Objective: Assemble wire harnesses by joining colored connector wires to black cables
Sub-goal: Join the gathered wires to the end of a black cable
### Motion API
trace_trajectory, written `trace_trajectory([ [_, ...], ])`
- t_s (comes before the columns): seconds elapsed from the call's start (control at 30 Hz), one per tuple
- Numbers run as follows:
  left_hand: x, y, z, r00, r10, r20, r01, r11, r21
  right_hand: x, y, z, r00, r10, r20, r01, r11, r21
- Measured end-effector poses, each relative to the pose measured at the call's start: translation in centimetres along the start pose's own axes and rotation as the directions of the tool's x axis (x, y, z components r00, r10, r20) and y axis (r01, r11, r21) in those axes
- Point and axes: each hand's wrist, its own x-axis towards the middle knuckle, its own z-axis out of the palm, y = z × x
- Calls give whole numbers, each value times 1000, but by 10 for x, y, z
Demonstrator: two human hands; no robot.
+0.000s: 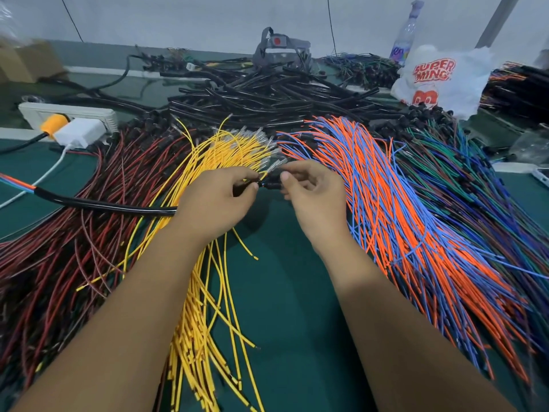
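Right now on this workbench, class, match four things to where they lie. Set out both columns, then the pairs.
1. bundle of yellow wires
2. bundle of orange and blue wires
3. white plastic bag with red lettering
4. white power strip

A. far right
B. under the left forearm
C. far left
D. right of the hands

Pairs: 1-B, 2-D, 3-A, 4-C

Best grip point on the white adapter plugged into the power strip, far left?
Probably pinch the white adapter across its two long flat sides, coming from above. It lies flat beside the orange plug, its white cord leaving the near end, so avoid that end.
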Motion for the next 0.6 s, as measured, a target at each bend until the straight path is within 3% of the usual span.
trace_trajectory([
  [0.13, -1, 1, 3, 996, 51, -68, -45, 995, 89, 2, 1, -2, 1000, -2, -16, 1, 999, -50],
  [0.37, 0, -1, 1, 981, 163, -109, -149, 981, 122, 0, -3, -4, 988, -135, -76, 127, 987, -100],
  [0.6, 2, -3, 2, 989, 128, -77, -123, 990, 65, 3, -1, -5, 992, -124, -34, 120, 987, -109],
])
